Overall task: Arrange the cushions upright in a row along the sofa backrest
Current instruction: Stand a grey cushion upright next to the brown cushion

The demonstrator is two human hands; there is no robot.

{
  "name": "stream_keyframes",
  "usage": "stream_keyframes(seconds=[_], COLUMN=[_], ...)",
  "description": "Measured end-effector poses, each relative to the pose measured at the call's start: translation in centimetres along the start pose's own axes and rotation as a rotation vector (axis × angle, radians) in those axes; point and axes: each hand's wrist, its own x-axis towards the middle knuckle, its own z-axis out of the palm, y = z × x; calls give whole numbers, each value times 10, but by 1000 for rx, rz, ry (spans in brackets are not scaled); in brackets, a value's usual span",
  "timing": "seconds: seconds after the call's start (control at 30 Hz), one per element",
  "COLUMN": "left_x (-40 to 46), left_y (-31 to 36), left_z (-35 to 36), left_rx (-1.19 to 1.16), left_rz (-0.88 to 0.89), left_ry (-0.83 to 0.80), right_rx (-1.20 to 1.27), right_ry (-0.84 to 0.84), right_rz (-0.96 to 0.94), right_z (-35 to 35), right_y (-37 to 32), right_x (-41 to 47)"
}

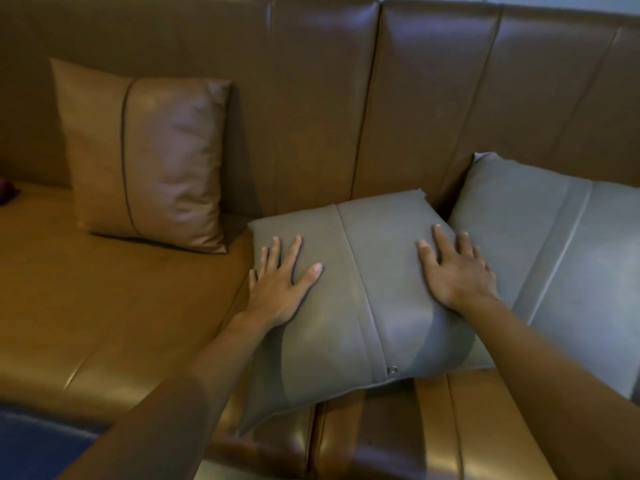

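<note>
A grey cushion (360, 289) lies nearly flat in the middle of the brown leather sofa seat (104, 306), its far edge near the backrest (311, 98). My left hand (280, 285) rests flat on its left side, fingers spread. On the cushion's right side, my right hand (453, 271) presses flat as well. A second grey cushion (561, 258) leans beside it on the right, tilted back toward the backrest. A brown leather cushion (149, 161) stands upright against the backrest at the left.
A small dark red object (7, 190) sits at the far left edge of the seat. Blue floor (38, 445) shows at the lower left, in front of the sofa's front edge.
</note>
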Motion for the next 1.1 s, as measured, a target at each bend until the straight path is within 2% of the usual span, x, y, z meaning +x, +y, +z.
stream_keyframes(seconds=[0.1, 0.23, 0.3, 0.43, 0.5, 0.83, 0.97, 1.1], left_x=[-5, -10, -10, 0, 8, 11, 7, 11], left_y=[-6, -4, -3, 1, 0, -4, 0, 3], left_z=[0, -1, -1, -3, -4, -2, -4, -16], left_rx=[-70, -97, -156, -553, -706, -786, -867, -860], left_rz=[-77, -105, -179, -486, -535, -499, -422, -306], left_ry=[-4, 4, 3, 50, 77, 99, 199, 324], right_rx=[99, 118, 118, 146, 182, 205, 373, 611], right_ry=[32, 40, 45, 57, 85, 146, 166, 203], right_rz=[32, 27, 24, 48, 62, 59, 47, -92], right_z=[1, 3, 3, 1, 3, 7, 4, -2], right_y=[16, 19, 18, 17, 16, 15, 11, 3], right_x=[-5, -7, -6, -3, -2, -5, -7, -25])
